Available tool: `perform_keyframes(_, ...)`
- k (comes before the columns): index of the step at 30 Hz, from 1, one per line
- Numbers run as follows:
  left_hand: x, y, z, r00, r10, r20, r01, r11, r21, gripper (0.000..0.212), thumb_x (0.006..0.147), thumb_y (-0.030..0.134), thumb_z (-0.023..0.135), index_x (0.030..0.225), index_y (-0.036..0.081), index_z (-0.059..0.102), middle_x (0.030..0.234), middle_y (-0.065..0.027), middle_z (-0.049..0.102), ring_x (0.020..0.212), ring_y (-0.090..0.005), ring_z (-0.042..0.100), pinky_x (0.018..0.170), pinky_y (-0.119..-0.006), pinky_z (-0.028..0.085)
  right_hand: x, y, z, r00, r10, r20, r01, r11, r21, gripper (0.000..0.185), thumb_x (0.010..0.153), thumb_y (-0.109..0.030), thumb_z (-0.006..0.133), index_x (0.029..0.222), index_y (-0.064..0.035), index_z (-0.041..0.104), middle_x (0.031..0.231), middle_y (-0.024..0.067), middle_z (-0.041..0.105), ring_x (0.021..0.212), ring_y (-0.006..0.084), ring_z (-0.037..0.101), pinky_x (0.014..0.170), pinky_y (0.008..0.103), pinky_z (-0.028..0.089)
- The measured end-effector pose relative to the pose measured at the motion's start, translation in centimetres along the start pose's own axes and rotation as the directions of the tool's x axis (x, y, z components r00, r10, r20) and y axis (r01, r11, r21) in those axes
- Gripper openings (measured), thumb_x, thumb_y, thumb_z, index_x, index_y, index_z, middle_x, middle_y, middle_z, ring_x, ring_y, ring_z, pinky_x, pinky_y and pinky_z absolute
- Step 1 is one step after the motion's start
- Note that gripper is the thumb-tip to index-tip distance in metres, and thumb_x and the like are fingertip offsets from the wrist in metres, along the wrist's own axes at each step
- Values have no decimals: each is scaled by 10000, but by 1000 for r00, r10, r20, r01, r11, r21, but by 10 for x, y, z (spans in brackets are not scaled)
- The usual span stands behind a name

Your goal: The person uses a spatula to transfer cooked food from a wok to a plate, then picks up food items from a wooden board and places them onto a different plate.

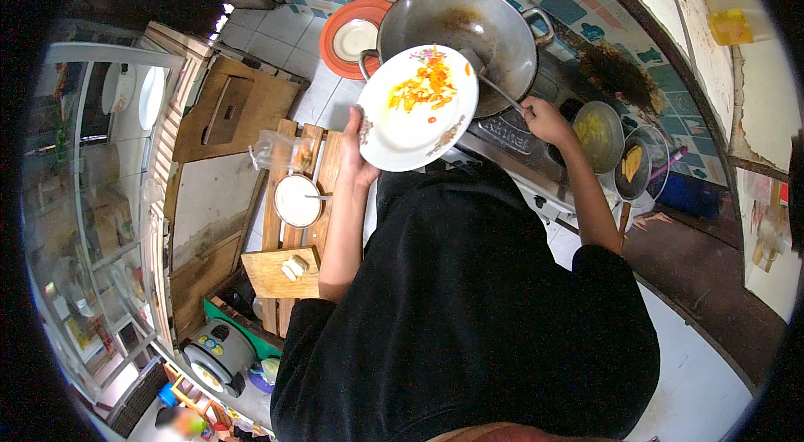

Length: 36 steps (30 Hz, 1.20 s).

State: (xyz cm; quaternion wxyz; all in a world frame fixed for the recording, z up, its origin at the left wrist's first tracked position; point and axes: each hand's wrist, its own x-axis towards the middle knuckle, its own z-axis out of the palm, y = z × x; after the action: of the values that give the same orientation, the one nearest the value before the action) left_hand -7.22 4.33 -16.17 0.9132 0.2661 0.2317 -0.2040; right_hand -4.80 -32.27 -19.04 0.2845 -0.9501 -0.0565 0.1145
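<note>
My left hand (359, 156) grips the left rim of a white floral plate (389, 134), which is held over the near side of a large metal wok (433, 15). Orange and pale chopped food (427, 90) lies on the far half of the plate. My right hand (541, 120) is closed on the handle of a metal ladle or turner (500, 92). The tool's head rests inside the wok, partly hidden behind the plate's right rim. Dark brown residue marks the wok's inner wall. The wok sits on a gas stove (502, 133).
Right of the stove stand a pan of yellow food (593, 131) and a strainer with fried pieces (631, 162). To the left, a slatted wooden bench (289, 240) bears a bowl (298, 202) and a cutting board (264, 272). A rice cooker (220, 348) is at lower left.
</note>
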Motion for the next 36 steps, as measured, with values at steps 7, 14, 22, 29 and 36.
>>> perform_keyframes(7, 45, -24, -4, 982, -146, 117, 146, 989, 9, 556, 938, 456, 370, 1251, 2, 437, 1179, -182, 556, 1055, -282, 573, 898, -421, 477, -48, -51, -89, 964, 145, -222, -203, 942, -268, 249, 885, -119, 495, 1128, -80, 533, 796, 210, 596, 721, 369, 573, 668, 420, 436)
perform_keyframes(14, 88, -31, 0, 965, -258, 45, 247, 954, 171, 524, 933, 440, 410, 1216, 4, 473, 1130, -156, 589, 1005, -249, 598, 864, -391, 497, -53, -71, -128, 986, -37, -165, 5, 982, -190, 296, 876, -74, 501, 1170, -91, 538, 891, 201, 609, 791, 359, 587, 706, 385, 447)
perform_keyframes(22, 116, -39, 6, 917, -368, 155, 330, 917, 222, 514, 946, 431, 374, 1211, 3, 476, 1141, -165, 582, 998, -243, 601, 858, -392, 497, -31, -69, -129, 990, -144, -5, 139, 961, -239, 297, 849, -18, 510, 1138, -53, 567, 1074, 168, 611, 948, 349, 593, 809, 382, 464)
perform_keyframes(29, 129, -47, -3, 921, -373, 116, 346, 917, 200, 515, 950, 433, 353, 1210, 7, 480, 1137, -172, 584, 1004, -253, 599, 871, -391, 490, -16, -64, -126, 991, -99, 92, 118, 967, -225, 284, 851, -33, 521, 1128, -61, 574, 1092, 155, 609, 966, 339, 593, 818, 385, 467)
perform_keyframes(36, 133, -41, 1, 910, -400, 109, 369, 902, 226, 520, 952, 436, 347, 1208, 3, 480, 1131, -173, 587, 996, -250, 603, 870, -383, 493, -8, -55, -123, 986, -115, 118, 134, 975, -175, 286, 832, -16, 530, 1110, -60, 581, 1087, 145, 614, 980, 326, 591, 826, 381, 462)
